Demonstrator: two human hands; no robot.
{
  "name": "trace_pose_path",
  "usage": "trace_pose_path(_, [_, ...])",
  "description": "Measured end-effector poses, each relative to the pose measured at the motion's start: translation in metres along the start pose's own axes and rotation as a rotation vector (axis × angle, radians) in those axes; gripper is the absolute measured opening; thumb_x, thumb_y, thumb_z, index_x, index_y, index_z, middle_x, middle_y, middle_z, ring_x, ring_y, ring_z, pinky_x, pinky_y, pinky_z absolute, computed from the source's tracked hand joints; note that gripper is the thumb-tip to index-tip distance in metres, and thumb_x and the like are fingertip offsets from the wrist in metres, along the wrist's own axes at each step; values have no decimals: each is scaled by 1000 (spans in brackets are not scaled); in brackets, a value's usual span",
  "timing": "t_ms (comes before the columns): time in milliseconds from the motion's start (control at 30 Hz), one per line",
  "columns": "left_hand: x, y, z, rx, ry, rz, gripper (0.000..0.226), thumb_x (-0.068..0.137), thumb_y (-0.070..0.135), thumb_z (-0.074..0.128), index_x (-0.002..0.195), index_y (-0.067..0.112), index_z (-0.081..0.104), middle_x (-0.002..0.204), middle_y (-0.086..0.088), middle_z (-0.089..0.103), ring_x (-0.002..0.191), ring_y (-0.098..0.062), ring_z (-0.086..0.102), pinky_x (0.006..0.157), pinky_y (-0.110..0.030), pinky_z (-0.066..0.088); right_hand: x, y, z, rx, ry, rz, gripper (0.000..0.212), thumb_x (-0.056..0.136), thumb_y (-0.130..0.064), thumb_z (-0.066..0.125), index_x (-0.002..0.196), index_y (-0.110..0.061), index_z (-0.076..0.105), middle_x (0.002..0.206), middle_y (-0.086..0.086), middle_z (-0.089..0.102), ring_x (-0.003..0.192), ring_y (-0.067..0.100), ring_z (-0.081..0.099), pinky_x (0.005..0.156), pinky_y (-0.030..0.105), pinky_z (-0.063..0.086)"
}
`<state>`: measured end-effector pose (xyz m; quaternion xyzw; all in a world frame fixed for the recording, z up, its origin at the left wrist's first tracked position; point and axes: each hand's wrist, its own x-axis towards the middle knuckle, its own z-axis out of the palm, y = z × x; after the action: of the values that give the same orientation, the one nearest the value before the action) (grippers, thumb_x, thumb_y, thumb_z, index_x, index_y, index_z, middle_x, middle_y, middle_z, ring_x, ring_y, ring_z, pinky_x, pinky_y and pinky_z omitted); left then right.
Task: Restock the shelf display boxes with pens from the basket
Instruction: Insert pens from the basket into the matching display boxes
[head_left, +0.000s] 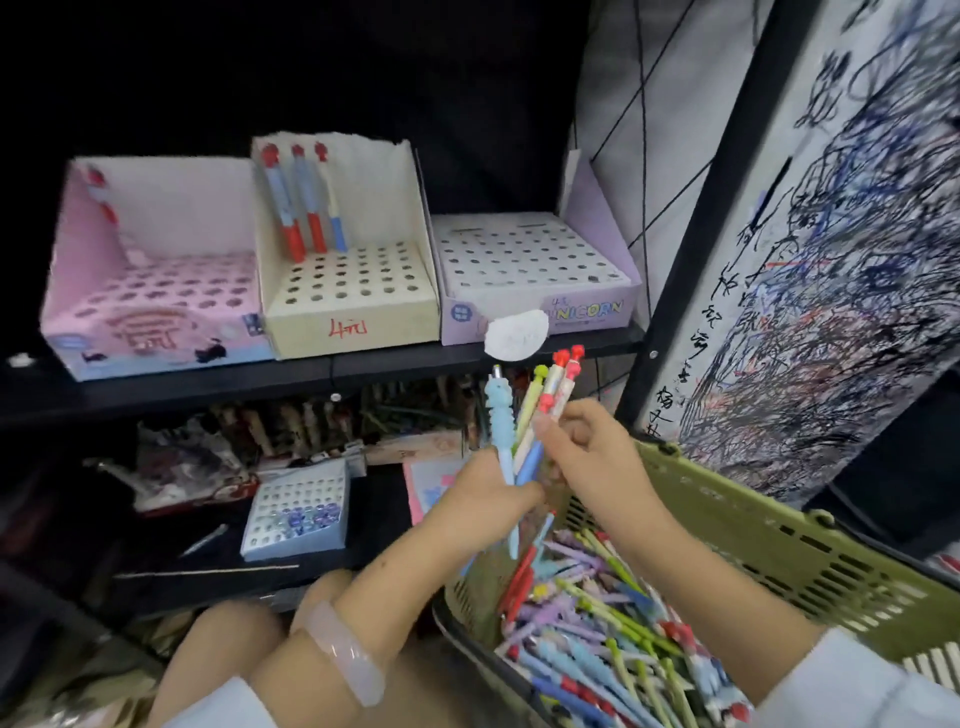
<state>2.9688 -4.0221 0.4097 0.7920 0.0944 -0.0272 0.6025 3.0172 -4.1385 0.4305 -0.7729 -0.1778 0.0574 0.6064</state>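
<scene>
In the head view, the left hand (480, 493) has its fingers curled round a small bunch of pens (524, 431) held upright, and the right hand (587, 452) pinches the upper part of that bunch from the right. Just below and right of the fingers the green basket (779, 545) lies heaped with more pens. Above and left of them, on the black shelf (311, 374), stand the pink display box (150, 291), the cream display box (353, 270) with three red-and-blue pens (306, 208), and the lilac display box (535, 270).
</scene>
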Motion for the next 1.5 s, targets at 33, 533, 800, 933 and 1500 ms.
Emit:
trace_pose_path(33, [-4,5,-12,9,8,47,14,84,8,55,72,11,48,61,-7,42,52,-13,42,51,-19,33,5,-11,8,-16,8,-14,17,89,-30,59,83,-15,55,63,7,50,54,13,48,51,24,42])
trace_pose_path(533, [-7,67,-180,-258,611,269,10,95,33,47,100,28,54,77,7,60,66,-6,56,55,-18,46,96,-151,136,61,-186,-267,26,97,-20,47,72,-18,55,60,-4,59,45,-1,56,53,16,51])
trace_pose_path(800, [14,64,-253,-328,778,190,18,95,34,49,85,22,55,57,0,56,33,0,50,33,-14,39,199,-183,130,-201,153,-375,16,99,-26,42,91,-12,46,85,11,65,70,21,68,67,36,58])
trace_pose_path(933, [16,57,-258,-442,653,165,24,91,38,53,90,15,58,45,6,59,38,-8,53,35,-20,44,222,-163,147,-599,91,-350,26,99,-28,40,109,-5,44,98,16,57,88,33,60,71,39,48])
trace_pose_path(1500, [17,60,-247,-488,485,168,26,89,33,57,95,8,59,49,3,59,40,-12,50,40,-22,45,174,-172,171,-93,-310,-233,35,93,-38,50,87,-7,67,74,2,61,66,13,58,65,19,49])
